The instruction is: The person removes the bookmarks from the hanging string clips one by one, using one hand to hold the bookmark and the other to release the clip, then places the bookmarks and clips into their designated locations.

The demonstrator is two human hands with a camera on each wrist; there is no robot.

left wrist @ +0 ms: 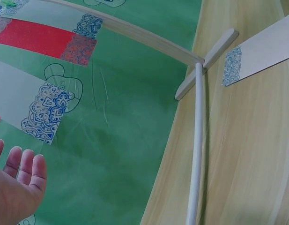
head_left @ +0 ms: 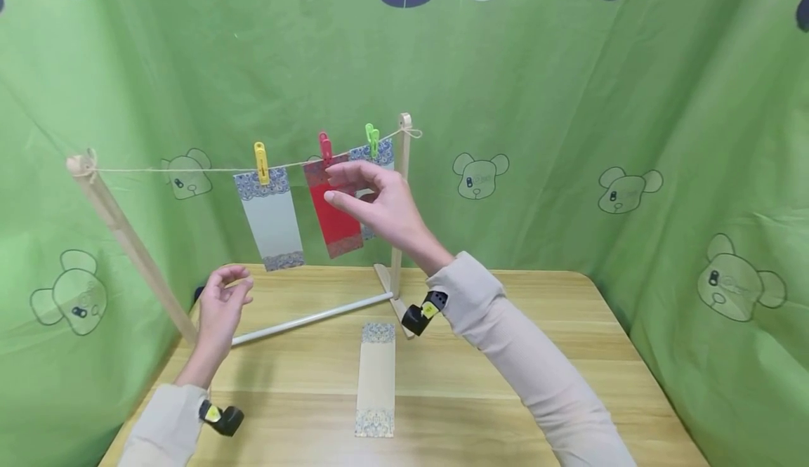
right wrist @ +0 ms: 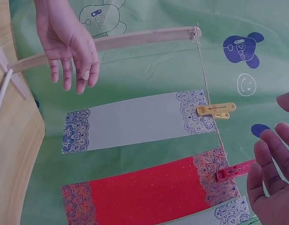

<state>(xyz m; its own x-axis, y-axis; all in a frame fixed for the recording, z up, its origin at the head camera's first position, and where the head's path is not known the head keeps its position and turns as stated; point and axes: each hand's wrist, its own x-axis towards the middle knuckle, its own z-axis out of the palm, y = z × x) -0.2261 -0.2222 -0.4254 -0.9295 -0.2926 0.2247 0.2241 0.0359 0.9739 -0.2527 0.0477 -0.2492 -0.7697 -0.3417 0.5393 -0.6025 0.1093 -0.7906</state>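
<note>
Three patterned paper strips hang from a thin string: a pale card (head_left: 272, 221) under a yellow clothespin (head_left: 261, 163), a red card (head_left: 335, 207) under a red clothespin (head_left: 325, 148), and another pale card (right wrist: 231, 213) under a green clothespin (head_left: 372, 140). My right hand (head_left: 385, 204), fingers loosely bent and holding nothing, overlaps the red card in the head view; in the right wrist view it is beside the red clothespin. Lower left, my left hand (head_left: 221, 305) hovers near the left post, relaxed and holding nothing, below the nearer pale card.
A cream card (head_left: 376, 380) with patterned ends lies on the wooden table (head_left: 493, 383). Wooden posts (head_left: 133, 242) carry the string, joined low down by a white rod (head_left: 312, 318). Green curtain (head_left: 537, 88) surrounds the table.
</note>
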